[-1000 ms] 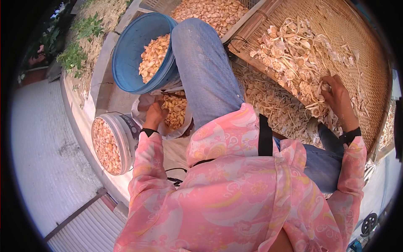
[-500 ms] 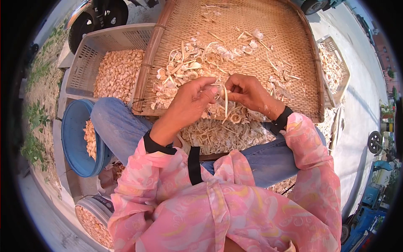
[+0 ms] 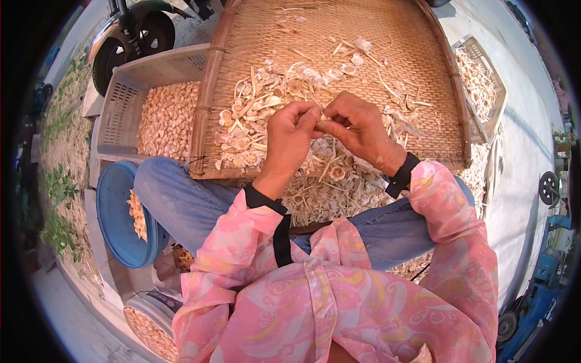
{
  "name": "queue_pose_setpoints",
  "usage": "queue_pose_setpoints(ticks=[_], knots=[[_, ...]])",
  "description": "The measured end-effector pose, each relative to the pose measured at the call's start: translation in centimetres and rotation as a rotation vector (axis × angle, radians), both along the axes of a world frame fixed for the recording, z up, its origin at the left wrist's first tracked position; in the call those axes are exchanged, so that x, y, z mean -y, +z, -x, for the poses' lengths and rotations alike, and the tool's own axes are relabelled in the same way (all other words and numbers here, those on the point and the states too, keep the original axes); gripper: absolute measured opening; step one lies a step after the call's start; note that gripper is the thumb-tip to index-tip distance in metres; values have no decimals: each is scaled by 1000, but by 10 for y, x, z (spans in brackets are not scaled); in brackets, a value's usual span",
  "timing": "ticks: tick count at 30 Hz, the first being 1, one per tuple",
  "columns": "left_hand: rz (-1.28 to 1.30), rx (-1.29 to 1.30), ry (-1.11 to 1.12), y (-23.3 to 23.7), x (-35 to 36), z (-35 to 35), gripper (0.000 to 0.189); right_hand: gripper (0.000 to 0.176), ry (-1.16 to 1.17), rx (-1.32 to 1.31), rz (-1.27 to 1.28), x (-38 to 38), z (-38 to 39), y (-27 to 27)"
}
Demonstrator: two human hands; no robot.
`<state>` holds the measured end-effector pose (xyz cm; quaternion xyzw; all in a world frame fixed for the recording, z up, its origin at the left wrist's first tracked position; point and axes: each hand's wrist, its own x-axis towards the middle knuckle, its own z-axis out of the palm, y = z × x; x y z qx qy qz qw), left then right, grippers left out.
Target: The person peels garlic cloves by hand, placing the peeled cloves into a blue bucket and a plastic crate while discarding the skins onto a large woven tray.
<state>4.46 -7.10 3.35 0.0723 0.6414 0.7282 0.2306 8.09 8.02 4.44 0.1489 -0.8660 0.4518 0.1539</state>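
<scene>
My left hand [image 3: 289, 136] and my right hand [image 3: 361, 126] meet over the near part of a woven tray [image 3: 363, 21], fingertips pinched together. Between them shows a small pale piece of garlic [image 3: 322, 118], mostly covered by the fingers, so its exact shape is hidden. Beyond and left of the hands, dry garlic stalks and skins [image 3: 254, 97] lie scattered on the weave. Below the hands, at the tray's near edge and between my knees, is a heap of garlic peelings [image 3: 327, 193].
Left of the tray, a plastic crate [image 3: 121, 115] contains garlic cloves [image 3: 169, 115]. A blue bucket [image 3: 121, 242] with some cloves stands by my left knee, and a white bucket [image 3: 148, 327] of cloves is nearer. Another crate [image 3: 499, 100] with peelings sits at the right.
My left hand has come upright and closer against my right hand. The long pale stalk that hung from my right fingers no longer shows. The view has shifted slightly.
</scene>
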Motion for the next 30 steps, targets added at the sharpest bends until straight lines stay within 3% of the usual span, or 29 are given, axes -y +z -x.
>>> queue_pose_setpoints(ticks=[2, 5, 9, 10, 13, 17, 20, 23, 26, 30], knots=[[-30, 11, 17, 1, 0, 1, 23, 17, 7, -38, -12, -1, 4, 4], [-96, 109, 37, 7, 1, 3, 25, 16, -29, 444, 710, 3, 6, 12], [-183, 154, 82, 10, 5, 2, 25, 16, -89, 609, 973, -10, 13, 11], [-196, 148, 70, 8, 5, 3, 25, 17, -38, 616, 859, -11, 14, 8], [-349, 191, 92, 9, -2, -3, 26, 16, -46, 397, 172, 3, 5, 13], [-549, 262, 113, 9, -6, -11, 24, 21, 40, 273, 225, 1, 5, 16], [-589, 319, 78, 17, -2, -13, 23, 25, -12, 432, 440, -3, 2, 16], [-561, 395, 136, 12, 0, -11, 23, 19, -54, 370, 162, -17, 8, 8], [-620, 443, 36, 5, 15, -9, 26, 20, -213, 190, -320, -38, 9, -8], [-630, 686, -85, -16, 31, -20, 27, 24, -216, 436, -90, -22, 0, 11]])
